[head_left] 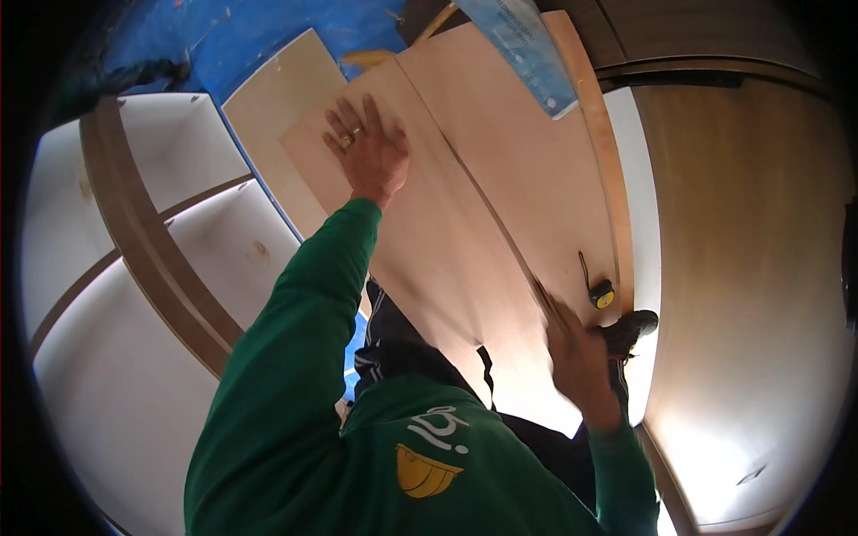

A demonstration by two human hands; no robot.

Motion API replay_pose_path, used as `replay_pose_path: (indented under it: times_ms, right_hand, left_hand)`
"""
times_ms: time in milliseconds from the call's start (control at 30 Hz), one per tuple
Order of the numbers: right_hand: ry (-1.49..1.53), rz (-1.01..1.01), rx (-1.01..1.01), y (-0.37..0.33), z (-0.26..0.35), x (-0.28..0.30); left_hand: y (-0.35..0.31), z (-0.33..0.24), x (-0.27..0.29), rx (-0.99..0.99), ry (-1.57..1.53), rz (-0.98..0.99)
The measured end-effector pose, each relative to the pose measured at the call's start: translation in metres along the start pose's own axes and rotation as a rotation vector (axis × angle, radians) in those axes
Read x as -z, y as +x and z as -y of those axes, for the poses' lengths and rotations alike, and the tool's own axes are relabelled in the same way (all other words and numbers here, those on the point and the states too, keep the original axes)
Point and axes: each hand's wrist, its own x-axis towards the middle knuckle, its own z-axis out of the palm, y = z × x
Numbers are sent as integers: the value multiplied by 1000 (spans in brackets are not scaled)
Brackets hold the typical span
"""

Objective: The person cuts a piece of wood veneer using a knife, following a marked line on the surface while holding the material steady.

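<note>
My left hand point(371, 156), with rings on it, lies flat and spread on a pale wooden panel point(420, 214). A dark straight seam runs diagonally between this panel and a second pale panel point(536, 170) to its right. My right hand point(579, 366) is low over the near end of the seam. Motion smears its fingers, and whether they hold anything cannot be made out. Just beyond that hand, a black and yellow tape measure point(602, 294) with a wrist strap rests on the right panel.
A blue and white plastic packet point(527, 58) lies on the far end of the panels. White-lined cabinet compartments point(210, 223) stand left, a brown wooden panel point(742, 268) right. Blue sheeting point(268, 31) covers the far floor. A dark shoe point(631, 330) is beside the right panel's edge.
</note>
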Motion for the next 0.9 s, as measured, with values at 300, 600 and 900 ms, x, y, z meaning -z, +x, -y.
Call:
replay_pose_path:
  times_ms: [300, 600, 900]
  right_hand:
    - [413, -187, 33, 169, -38, -108]
    - [321, -481, -535, 47, -250, -62]
    - [288, -508, -669, 43, -303, -98]
  left_hand:
    - [-5, 7, -12, -37, 258, 53]
    - [8, 25, -30, -70, 477, 20]
    - [18, 35, -42, -73, 463, 52]
